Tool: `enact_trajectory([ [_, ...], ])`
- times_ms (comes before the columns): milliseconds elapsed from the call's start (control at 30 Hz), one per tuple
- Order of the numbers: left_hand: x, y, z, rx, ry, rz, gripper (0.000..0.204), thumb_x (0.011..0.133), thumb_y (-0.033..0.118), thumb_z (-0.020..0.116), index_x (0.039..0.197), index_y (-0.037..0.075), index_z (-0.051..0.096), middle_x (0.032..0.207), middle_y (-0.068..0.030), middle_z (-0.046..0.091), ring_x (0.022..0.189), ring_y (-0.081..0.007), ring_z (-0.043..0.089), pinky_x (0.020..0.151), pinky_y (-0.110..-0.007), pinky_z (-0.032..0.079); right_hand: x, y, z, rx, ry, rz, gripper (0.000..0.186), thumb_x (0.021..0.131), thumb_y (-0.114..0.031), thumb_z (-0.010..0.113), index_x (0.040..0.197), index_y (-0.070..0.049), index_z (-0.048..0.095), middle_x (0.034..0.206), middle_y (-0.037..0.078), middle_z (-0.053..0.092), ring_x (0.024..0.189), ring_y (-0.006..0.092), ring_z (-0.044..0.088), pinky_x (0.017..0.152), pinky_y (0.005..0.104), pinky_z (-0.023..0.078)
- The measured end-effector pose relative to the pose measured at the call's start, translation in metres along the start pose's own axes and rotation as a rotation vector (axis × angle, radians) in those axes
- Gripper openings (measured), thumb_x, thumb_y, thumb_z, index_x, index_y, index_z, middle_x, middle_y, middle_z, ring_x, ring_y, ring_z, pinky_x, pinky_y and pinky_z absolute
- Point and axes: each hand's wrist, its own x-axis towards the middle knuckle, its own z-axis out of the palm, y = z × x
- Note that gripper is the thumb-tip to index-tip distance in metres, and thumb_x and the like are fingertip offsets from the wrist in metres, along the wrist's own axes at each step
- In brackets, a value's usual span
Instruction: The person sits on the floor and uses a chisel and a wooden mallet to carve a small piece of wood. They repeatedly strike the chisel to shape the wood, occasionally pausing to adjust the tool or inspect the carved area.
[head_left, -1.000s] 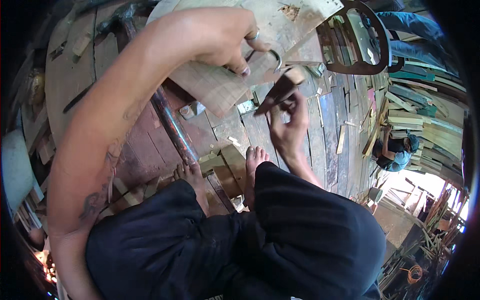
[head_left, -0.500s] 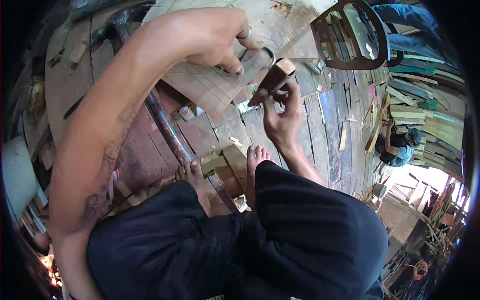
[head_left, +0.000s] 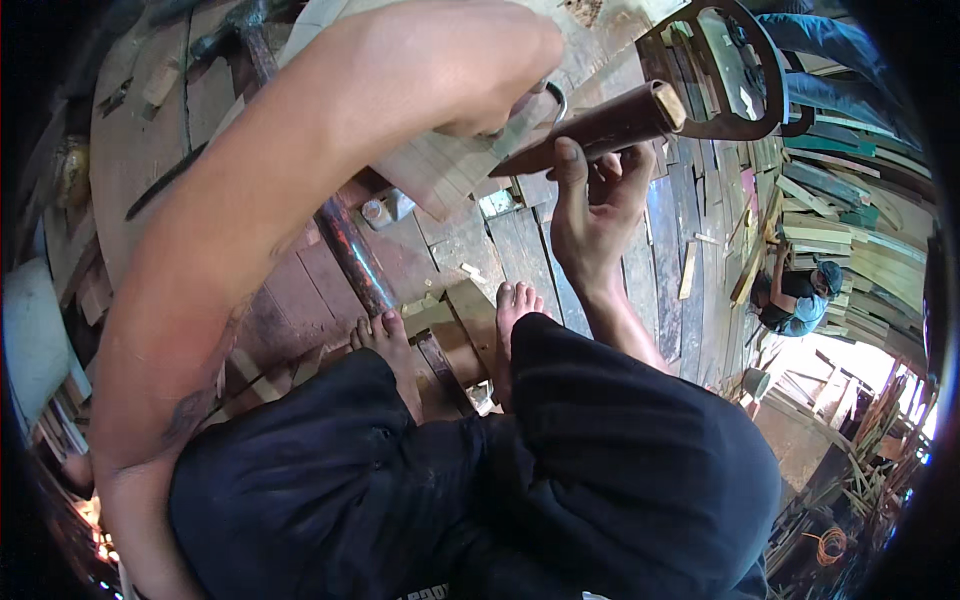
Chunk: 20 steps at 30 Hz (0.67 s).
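Note:
In my right hand (head_left: 598, 225) is a sanding block (head_left: 618, 122), a pale-ended wooden block wrapped in a dark brown sheet that looks like sandpaper. The thumb presses its near side, and its pointed flap reaches left towards a board. Over that wooden board (head_left: 435, 178), marked with thin lines, my left hand (head_left: 500, 85) bends down with its fingers curled. Whatever those fingers grip is hidden beneath the hand. Beside them, a curved metal rim (head_left: 560, 98) shows between my two hands.
A bow-shaped dark frame (head_left: 768, 70) lies at the upper right. A metal pipe (head_left: 355, 260) and a small bottle (head_left: 377, 213) are near my feet. A hammer (head_left: 235, 30) rests at the upper left. Another person (head_left: 800, 300) crouches by stacked planks (head_left: 840, 250) on the right.
My right hand has moved right and up, turning the sanding block from steeply slanted to nearly level. My left hand has shifted right and upward, and its fingers have curled under.

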Motion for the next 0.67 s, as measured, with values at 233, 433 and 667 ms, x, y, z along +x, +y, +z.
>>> enact_trajectory([
  [233, -0.011, -0.008, 0.021, -0.011, -0.035, 0.068, 0.021, 0.076, -0.007, 0.063, 0.096, -0.008, 0.068, 0.114, -0.0211, 0.064, 0.108, -0.0417, 0.066, 0.092, -0.049, 0.053, -0.012, 0.01, -0.013, 0.082, 0.017, 0.103, 0.045, 0.097, -0.011, 0.076, 0.131, 0.002, 0.049, 0.106, 0.01, 0.065, 0.097, 0.0167, 0.069, 0.082, 0.0302, 0.058],
  [433, -0.017, 0.004, 0.017, 0.089, 0.09, 0.086, 0.015, 0.079, -0.003, 0.066, 0.094, -0.006, 0.066, 0.11, -0.0203, 0.064, 0.109, -0.0412, 0.064, 0.092, -0.049, 0.052, -0.012, 0.008, 0.008, 0.091, 0.01, -0.045, 0.04, 0.093, -0.007, 0.078, 0.123, 0.001, 0.051, 0.104, 0.01, 0.062, 0.092, 0.0156, 0.068, 0.07, 0.0297, 0.06],
  [667, -0.004, -0.013, 0.011, -0.076, -0.02, 0.136, 0.038, 0.095, 0.022, 0.073, 0.13, 0.009, 0.07, 0.114, -0.0175, 0.075, 0.093, -0.0315, 0.073, 0.084, -0.044, 0.056, -0.007, 0.008, 0.005, 0.0, 0.003, -0.08, 0.04, 0.093, -0.007, 0.079, 0.122, 0.001, 0.052, 0.097, 0.009, 0.059, 0.084, 0.0135, 0.066, 0.071, 0.0291, 0.06],
])
